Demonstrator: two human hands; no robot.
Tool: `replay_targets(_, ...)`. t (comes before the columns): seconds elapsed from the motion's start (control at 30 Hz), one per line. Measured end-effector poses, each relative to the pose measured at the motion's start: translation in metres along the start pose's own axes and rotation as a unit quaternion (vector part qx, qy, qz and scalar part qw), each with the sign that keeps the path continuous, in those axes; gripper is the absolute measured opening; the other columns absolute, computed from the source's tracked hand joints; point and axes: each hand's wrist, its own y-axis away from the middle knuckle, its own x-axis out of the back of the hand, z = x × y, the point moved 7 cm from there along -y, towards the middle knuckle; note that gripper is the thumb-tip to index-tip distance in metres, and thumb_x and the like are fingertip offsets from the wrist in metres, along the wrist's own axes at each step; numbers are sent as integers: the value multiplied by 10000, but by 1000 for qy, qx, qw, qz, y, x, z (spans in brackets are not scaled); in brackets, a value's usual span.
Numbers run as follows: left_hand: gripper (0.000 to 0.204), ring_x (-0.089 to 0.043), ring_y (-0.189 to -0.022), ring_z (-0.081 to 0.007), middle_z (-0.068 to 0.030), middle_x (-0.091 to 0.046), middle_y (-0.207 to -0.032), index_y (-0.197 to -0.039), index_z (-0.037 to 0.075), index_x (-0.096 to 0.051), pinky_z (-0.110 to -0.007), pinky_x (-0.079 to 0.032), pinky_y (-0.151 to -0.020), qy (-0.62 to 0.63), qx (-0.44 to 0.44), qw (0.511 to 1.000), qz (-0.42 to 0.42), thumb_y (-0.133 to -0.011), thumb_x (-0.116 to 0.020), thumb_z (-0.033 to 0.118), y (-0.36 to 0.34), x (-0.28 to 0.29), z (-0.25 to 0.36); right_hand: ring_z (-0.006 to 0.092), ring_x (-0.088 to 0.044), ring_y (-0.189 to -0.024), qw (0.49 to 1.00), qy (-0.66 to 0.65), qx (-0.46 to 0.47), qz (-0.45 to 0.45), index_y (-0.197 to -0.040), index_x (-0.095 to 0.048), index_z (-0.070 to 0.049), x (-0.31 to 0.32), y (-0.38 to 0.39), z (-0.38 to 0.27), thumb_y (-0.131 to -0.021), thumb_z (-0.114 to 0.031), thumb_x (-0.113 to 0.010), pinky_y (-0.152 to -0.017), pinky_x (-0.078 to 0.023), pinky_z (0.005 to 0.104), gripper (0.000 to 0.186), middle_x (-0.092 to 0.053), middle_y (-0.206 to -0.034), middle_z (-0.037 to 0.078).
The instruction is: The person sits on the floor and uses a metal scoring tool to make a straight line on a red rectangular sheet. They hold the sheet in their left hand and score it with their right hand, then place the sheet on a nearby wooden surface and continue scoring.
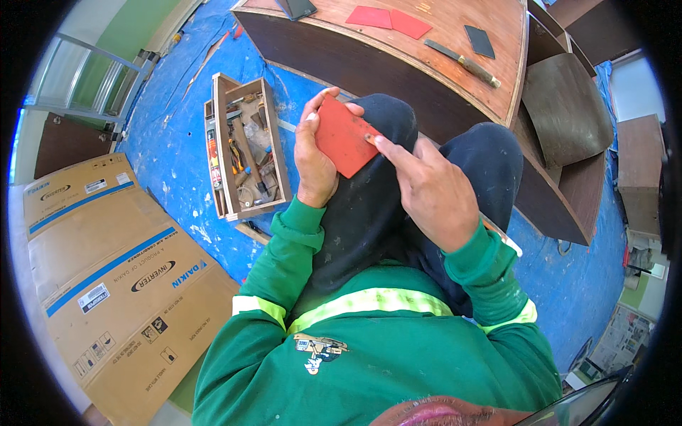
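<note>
A red rectangular sheet (342, 142) with dark specks is held up over my dark trousers. My left hand (314, 145) grips its left side, with the thumb in front and fingertips showing over the top edge. At the sheet's right edge, my right hand (430, 177) has its index fingertip on the face; the other fingers are curled, and the thumb is hidden. Beyond my knees, two red sheets (388, 21) lie on a wooden top (455, 92). Near them are a dark rectangular piece (479, 41) and a flat-bladed tool with a wooden handle (465, 64).
An open wooden toolbox (273, 138) full of hand tools stands left of my knees on blue sheeting (177, 142). Large flattened cardboard (121, 277) lies at the left. A curved brown panel (568, 110) rests in the cabinet on the right.
</note>
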Motion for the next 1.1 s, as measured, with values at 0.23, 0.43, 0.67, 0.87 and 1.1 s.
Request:
replay_targets(0.23, 607, -757, -1104, -300, -211, -777, -1233, -1578, 6, -562, -458, -627, -1004, 17, 18, 1000, -1, -1128, -392, 376, -2, 1, -1, 392, -745, -749, 1000, -10, 14, 11, -1512, -739, -238, -4, -8, -2, -1076, -129, -693, -684, -643, 518, 452, -624, -970, 176)
replay_targets(0.43, 582, -759, -1110, -300, -203, -768, -1243, -1571, 8, -553, -445, -622, -1013, 14, 6, 1000, -7, -1159, -350, 364, -3, -2, 6, 396, -747, -766, 1000, -15, 15, 13, -1500, -749, -224, 3, -1, 3, -1077, -127, -691, -689, -643, 514, 437, -638, -980, 179)
replay_targets(0.67, 590, -758, -1115, -304, -209, -768, -1239, -1576, 4, -552, -453, -627, -1011, 9, 10, 1000, -10, -1147, -362, 361, -1, -1, 1, 388, -756, -794, 1000, -14, 0, -22, -1486, -752, -219, 0, 3, 1, -1075, -119, -684, -696, -642, 507, 429, -637, -990, 176)
replay_targets(0.87, 609, -757, -1103, -306, -215, -766, -1234, -1580, -4, -555, -463, -635, -999, 0, 19, 1000, 3, -1128, -377, 363, -3, 0, 2, 389, -759, -808, 1000, -18, -1, -7, -1504, -744, -226, -1, -5, 3, -1081, -121, -673, -711, -644, 508, 442, -636, -998, 180)
replay_targets(1.1, 603, -766, -1094, -315, -226, -772, -1245, -1578, 5, -556, -468, -634, -999, 5, 29, 1000, -6, -1131, -376, 368, -3, -2, -2, 393, -757, -805, 1000, -16, 14, 4, -1510, -741, -233, 0, -2, 7, -1067, -121, -690, -713, -643, 514, 460, -631, -988, 178)
